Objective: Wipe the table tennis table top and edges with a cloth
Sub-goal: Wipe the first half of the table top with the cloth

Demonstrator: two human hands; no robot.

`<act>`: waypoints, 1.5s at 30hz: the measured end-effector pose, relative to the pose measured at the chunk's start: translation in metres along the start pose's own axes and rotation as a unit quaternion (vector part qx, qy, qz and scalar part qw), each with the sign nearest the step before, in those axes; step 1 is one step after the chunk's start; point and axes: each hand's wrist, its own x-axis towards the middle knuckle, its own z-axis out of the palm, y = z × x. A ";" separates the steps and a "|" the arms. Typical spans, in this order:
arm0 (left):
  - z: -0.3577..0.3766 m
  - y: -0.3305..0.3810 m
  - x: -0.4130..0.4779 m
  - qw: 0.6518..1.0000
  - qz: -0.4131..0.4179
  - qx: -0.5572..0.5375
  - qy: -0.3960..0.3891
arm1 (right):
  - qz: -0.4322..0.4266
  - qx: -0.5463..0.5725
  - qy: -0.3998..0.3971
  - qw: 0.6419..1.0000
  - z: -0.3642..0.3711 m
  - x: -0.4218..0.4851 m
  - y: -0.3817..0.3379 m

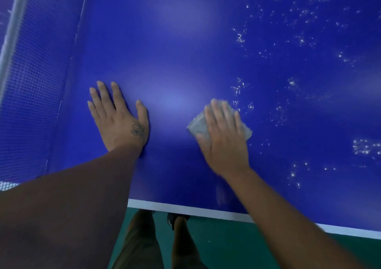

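Cloth (220, 124), grey, folded, lies flat on the blue table top (175, 42), pinned under the right hand (223, 136); right fingers (216, 114) together, stretched flat over it, not clamped. Cloth's long axis runs roughly left-right, corners showing either side of the fingers. Left hand (119, 116) palm down on bare table, fingers spread, empty, well left of the cloth, likely bracing. Key relation: white droplet specks (239, 87) start just beyond and right of the right fingertips and spread across the far right of the top; surface left of the cloth looks clean. So next stroke probably goes forward-right, right hand nearer. Net (31, 93) stands at far left, beside left hand, not in the path. White edge line (185, 208) near the body, wiped or not, cannot tell. Legs and shoe (172, 220) below on green floor (237, 248).
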 end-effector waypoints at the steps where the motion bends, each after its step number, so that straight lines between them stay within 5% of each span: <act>1: 0.000 0.000 0.000 1.000 0.000 -0.001 0.002 | 0.014 -0.010 0.002 1.000 -0.004 0.016 0.015; 8: 0.000 0.001 0.000 1.000 -0.002 -0.001 0.000 | 0.177 -0.008 0.000 0.984 -0.020 0.056 0.039; 17: 0.001 0.000 0.000 1.000 0.001 -0.007 0.014 | 0.011 0.039 0.003 0.999 0.012 -0.026 -0.101; 21: 0.001 0.000 0.000 0.999 0.004 -0.015 0.030 | -0.037 0.042 -0.005 0.998 0.013 -0.024 -0.099; 31: 0.003 -0.001 0.001 1.000 0.005 0.005 0.030 | 0.186 0.011 0.027 0.982 -0.017 0.091 0.018; 39: 0.004 -0.001 0.000 0.999 0.009 0.009 0.034 | -0.049 0.062 0.032 0.996 -0.001 0.029 -0.069; 45: 0.004 -0.001 0.001 1.000 0.006 0.009 0.029 | -0.009 0.016 0.014 1.000 -0.015 0.067 -0.040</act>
